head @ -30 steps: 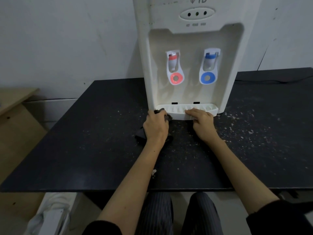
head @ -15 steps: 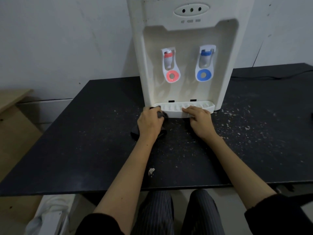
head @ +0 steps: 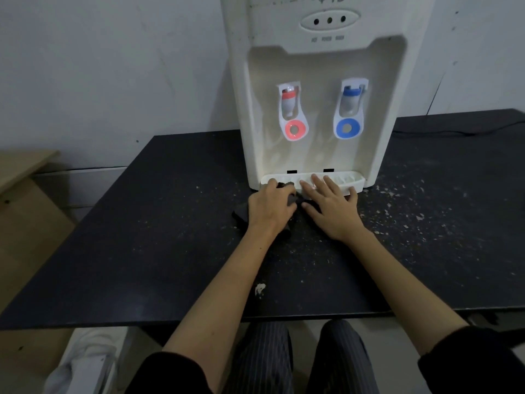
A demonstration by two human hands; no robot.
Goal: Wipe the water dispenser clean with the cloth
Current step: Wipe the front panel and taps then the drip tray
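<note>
Black, speckled tabletop (head: 170,237) fills mid-frame. At its centre the left hand (head: 271,207) grips a dark cloth (head: 240,218) against the drip tray (head: 352,182); the right hand (head: 331,207) lies flat, fingers straight, on the tray below the white water dispenser (head: 312,81).

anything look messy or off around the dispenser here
Yes. Pale flecks are scattered over the black table, thickest to the right of the water dispenser. A larger white scrap lies near the table's front edge. The dispenser's white front also looks grimy and stained.
</note>
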